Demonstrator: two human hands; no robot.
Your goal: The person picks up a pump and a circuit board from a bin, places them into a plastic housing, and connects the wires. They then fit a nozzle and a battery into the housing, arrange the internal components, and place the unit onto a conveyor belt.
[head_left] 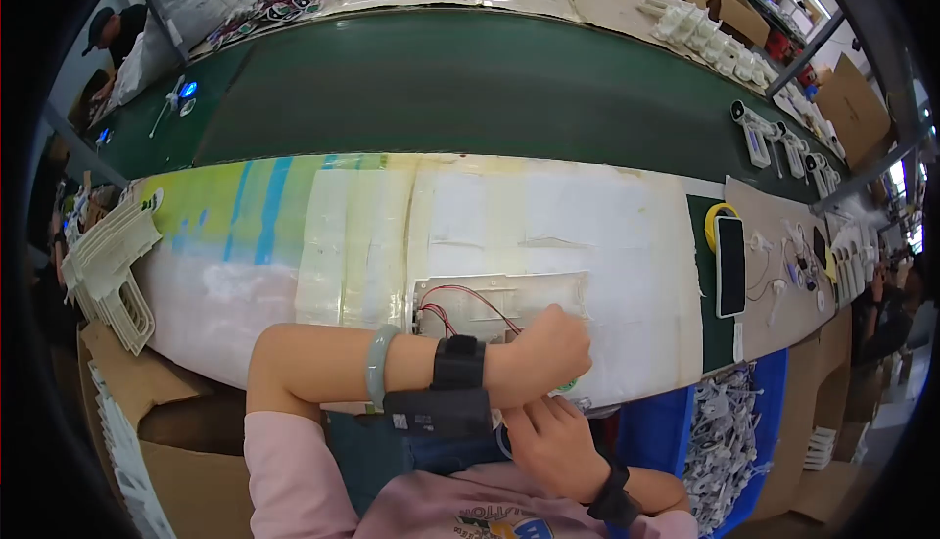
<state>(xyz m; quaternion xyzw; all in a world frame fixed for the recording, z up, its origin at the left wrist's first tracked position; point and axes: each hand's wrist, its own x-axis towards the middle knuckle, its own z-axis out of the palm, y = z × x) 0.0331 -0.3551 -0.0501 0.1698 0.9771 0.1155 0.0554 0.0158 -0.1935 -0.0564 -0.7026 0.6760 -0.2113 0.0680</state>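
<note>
My left forearm reaches across from the left, and my left hand [546, 353] is closed in a fist over the lower right part of a white plastic housing [553, 292]. Whatever its fingers hold is hidden. Red wires [460, 290] run inside the housing, which lies on the covered bench near its front edge. Just below, at the bench edge, my right hand [556, 449] has its fingers bent and drawn together, close under the left wrist. What they grip cannot be made out. A small green part [568, 384] shows between the two hands.
A green conveyor belt [460, 84] runs behind the bench [636, 235]. White plastic frames [103, 265] are stacked at left. A phone-like device [730, 267] and yellow tape roll [720, 224] lie right. A blue bin [769, 421] of small white parts stands below; white handheld units [754, 138] sit on the belt.
</note>
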